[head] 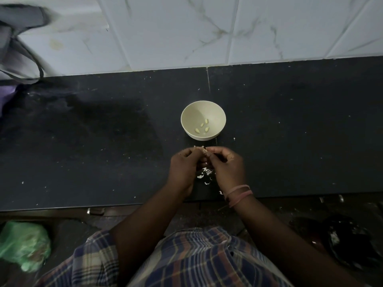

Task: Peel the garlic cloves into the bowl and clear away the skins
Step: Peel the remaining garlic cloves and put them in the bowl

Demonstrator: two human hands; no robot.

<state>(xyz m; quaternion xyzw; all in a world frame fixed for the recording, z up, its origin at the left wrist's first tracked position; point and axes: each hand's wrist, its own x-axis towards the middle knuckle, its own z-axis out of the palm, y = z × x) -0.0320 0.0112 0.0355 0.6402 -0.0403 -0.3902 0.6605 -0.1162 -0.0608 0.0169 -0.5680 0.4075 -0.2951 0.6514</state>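
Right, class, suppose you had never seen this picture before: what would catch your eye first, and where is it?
A small round cream bowl sits mid-counter on the black stone worktop, with a few peeled garlic cloves inside. Just in front of it, both hands, left and right, meet around one clove, above scattered white papery skins.

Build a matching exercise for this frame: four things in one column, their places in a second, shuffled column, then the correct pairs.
Things:
1. small cream round bowl
2. peeled pale garlic cloves
3. white papery garlic skins
4. crumpled green plastic bag

Places:
A. on the black counter under the hands
B. low at the frame's left edge, below the counter
C. inside the bowl
D. on the counter just beyond the hands

Pairs: 1-D, 2-C, 3-A, 4-B
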